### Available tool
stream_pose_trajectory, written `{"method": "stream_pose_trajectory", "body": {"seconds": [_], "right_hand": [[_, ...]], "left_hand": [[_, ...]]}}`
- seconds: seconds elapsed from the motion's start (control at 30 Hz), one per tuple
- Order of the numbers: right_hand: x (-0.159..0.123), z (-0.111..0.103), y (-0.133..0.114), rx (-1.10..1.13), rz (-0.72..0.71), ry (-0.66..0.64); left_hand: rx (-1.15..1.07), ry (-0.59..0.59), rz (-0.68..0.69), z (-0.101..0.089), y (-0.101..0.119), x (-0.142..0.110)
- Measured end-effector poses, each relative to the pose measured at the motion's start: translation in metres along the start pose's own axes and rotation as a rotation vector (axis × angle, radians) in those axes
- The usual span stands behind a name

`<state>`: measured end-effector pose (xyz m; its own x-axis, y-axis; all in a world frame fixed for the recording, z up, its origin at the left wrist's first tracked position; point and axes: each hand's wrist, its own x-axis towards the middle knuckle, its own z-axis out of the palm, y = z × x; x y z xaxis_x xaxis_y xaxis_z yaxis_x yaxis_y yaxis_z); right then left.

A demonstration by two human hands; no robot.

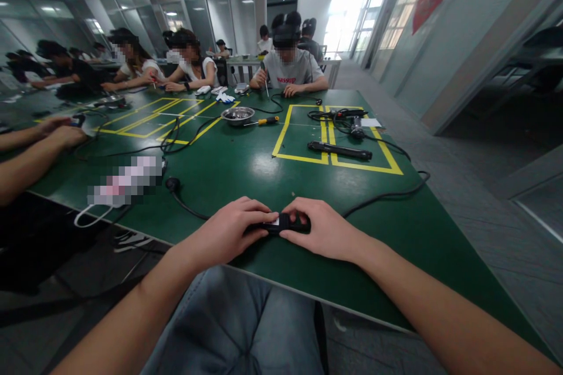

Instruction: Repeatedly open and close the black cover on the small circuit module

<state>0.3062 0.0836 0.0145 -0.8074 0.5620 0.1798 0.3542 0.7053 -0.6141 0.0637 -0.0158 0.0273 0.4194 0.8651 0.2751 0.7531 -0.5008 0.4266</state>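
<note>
Just above the near edge of the green table, both my hands are on a black elongated device [285, 222] with a small white label. My left hand [226, 228] closes around its left end, thumb below and fingers on top. The other end is gripped by my right hand [325, 228], its fingers curled over the top and the thumb along the near side. My fingers hide much of the device, so its exact kind is unclear. A black plug [173, 186] with its cord lies beyond my left hand.
Yellow tape marks the green table [246, 170]. Beyond my hands lie a black bar-shaped part [340, 150], tangled cables [338, 117], a metal bowl [237, 117] and a screwdriver [266, 121]. A power strip [127, 181] is left. A co-worker [288, 67] sits opposite; another's hands [65, 129] are left.
</note>
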Motion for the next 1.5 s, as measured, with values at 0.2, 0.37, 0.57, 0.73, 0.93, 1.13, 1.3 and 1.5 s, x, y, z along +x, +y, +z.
{"method": "stream_pose_trajectory", "body": {"seconds": [0.2,0.37,0.57,0.73,0.93,1.13,1.3,1.5], "right_hand": [[0.000,0.001,0.001,-0.055,-0.025,0.017],[0.002,0.003,0.001,-0.017,-0.009,0.015],[0.002,0.003,0.001,0.056,0.061,0.010],[0.002,0.003,0.000,0.074,0.069,-0.001],[0.001,0.002,-0.002,0.074,0.063,-0.008],[0.001,0.001,-0.002,0.049,0.032,-0.013],[0.001,0.001,-0.001,-0.036,0.037,-0.008],[-0.001,0.000,-0.003,-0.088,0.036,-0.026]], "left_hand": [[0.000,0.045,0.024,0.005,0.001,-0.002],[-0.022,0.108,-0.002,0.013,-0.004,-0.004],[-0.200,0.212,-0.146,0.016,-0.005,-0.006],[-0.242,0.319,-0.254,0.014,-0.008,-0.005],[-0.126,0.341,-0.307,0.020,-0.013,0.001],[-0.104,0.309,-0.239,0.023,-0.015,0.003],[0.013,0.347,-0.211,0.014,-0.009,-0.011],[0.081,0.199,-0.217,0.007,-0.002,-0.034]]}}
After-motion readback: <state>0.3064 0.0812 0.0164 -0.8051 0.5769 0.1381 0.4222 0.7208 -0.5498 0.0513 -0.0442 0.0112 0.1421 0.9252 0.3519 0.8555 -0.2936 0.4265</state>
